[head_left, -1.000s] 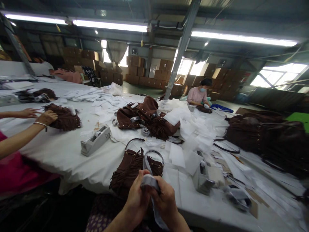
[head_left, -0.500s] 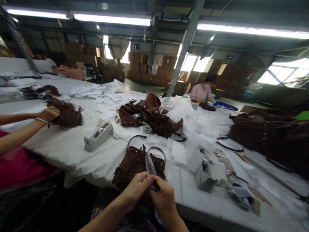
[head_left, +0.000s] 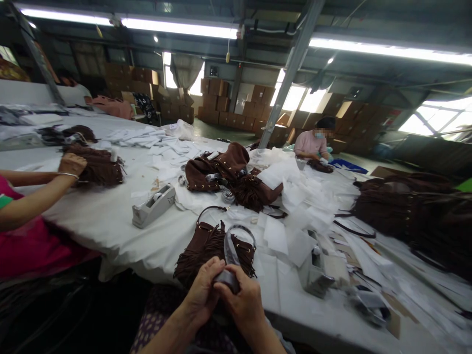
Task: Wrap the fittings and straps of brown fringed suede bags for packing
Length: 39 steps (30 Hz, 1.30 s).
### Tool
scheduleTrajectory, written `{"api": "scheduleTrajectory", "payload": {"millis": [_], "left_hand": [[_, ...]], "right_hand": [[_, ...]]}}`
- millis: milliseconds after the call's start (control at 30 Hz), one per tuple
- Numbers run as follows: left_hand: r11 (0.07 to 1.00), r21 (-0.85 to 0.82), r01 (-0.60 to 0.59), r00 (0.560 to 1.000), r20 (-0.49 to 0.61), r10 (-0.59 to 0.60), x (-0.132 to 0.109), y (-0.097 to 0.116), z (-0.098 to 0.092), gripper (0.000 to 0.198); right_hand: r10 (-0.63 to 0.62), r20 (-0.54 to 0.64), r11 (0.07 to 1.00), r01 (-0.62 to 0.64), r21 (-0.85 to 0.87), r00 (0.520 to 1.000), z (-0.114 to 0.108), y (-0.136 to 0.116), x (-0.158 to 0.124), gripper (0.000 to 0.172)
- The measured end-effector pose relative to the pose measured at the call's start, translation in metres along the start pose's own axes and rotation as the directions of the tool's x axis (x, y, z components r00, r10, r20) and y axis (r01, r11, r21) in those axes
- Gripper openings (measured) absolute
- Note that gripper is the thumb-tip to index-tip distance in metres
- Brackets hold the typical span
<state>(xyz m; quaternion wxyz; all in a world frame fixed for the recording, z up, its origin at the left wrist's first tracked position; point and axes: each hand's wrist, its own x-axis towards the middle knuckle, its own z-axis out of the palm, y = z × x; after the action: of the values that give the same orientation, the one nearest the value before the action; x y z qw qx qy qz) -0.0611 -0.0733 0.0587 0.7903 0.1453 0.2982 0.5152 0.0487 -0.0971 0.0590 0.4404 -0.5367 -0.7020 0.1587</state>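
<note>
A dark brown fringed handbag (head_left: 197,253) with gold eyelets lies at the table edge in front of me. Its strap (head_left: 227,281) runs toward me, and clear plastic film (head_left: 231,250) covers part of it. My left hand (head_left: 203,289) pinches the strap from the left. From the other side, my right hand (head_left: 243,297) grips the same strap, thumb and fingers closed round it. A short bent length shows between my fingertips. Beyond the bag, a thin handle (head_left: 210,208) arches on the white cloth.
A grey tape dispenser (head_left: 154,205) stands left of the bag, another (head_left: 315,270) to its right. More brown bags (head_left: 236,169) and white sheets (head_left: 276,233) cover the table (head_left: 110,226). Co-workers handle bags at left and far right.
My fingers have shifted on the strap, and a bent dark stretch of it now shows between them. The whole view has moved slightly. At left, the co-worker's hand has drawn back a little.
</note>
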Motion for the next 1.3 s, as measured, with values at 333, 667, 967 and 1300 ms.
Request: {"api": "scheduleTrajectory", "payload": {"millis": [333, 667, 967, 1300], "left_hand": [[0.631, 0.699, -0.336, 0.911, 0.412, 0.029, 0.004, 0.042, 0.012, 0.030], [0.952, 0.199, -0.233, 0.966, 0.161, 0.203, -0.002, 0.043, 0.051, 0.036], [0.574, 0.631, -0.522, 0.833, 0.521, 0.186, -0.007, 0.071, 0.063, 0.039], [0.606, 0.581, -0.544, 0.834, 0.451, 0.317, 0.007, 0.088, 0.088, 0.040]], "right_hand": [[-0.392, 0.235, 0.754, 0.457, -0.472, 0.890, -0.019, 0.004, 0.019, 0.037], [-0.167, 0.150, 0.938, 0.203, -0.279, 0.975, -0.036, -0.025, 0.037, 0.037], [-0.367, 0.278, 0.815, 0.451, -0.363, 0.887, -0.059, -0.030, 0.061, 0.023], [-0.305, 0.219, 0.853, 0.368, -0.371, 0.927, -0.066, -0.046, 0.086, 0.012]]}}
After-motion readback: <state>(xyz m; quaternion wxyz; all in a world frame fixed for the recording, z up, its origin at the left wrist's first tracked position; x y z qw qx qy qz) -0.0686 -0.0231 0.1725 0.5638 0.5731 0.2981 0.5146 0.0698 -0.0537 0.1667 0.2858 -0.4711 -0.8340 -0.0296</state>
